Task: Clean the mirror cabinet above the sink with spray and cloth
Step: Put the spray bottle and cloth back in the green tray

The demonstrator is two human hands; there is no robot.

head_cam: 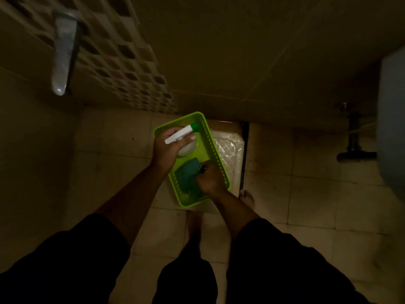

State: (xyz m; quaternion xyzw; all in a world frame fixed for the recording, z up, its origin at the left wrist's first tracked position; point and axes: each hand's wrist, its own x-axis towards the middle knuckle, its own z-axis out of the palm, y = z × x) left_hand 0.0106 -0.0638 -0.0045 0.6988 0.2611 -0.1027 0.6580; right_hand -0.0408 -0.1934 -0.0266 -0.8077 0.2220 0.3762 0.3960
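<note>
A lime green plastic basket (215, 154) sits on the tiled floor below me. My left hand (167, 148) grips a white spray bottle (182, 133) with a green nozzle, held over the basket's far end. My right hand (211, 177) grips a folded teal cloth (187, 177) lying in the basket's near end. The mirror cabinet is out of view.
The room is dim. A clear plastic lid or tray (230, 148) lies under the basket beside a dark floor gap (244, 156). A lattice wall with a pale handle (63, 55) is upper left. A pale basin (392, 119) and drain pipe (355, 141) stand right. My bare feet (246, 197) are near the basket.
</note>
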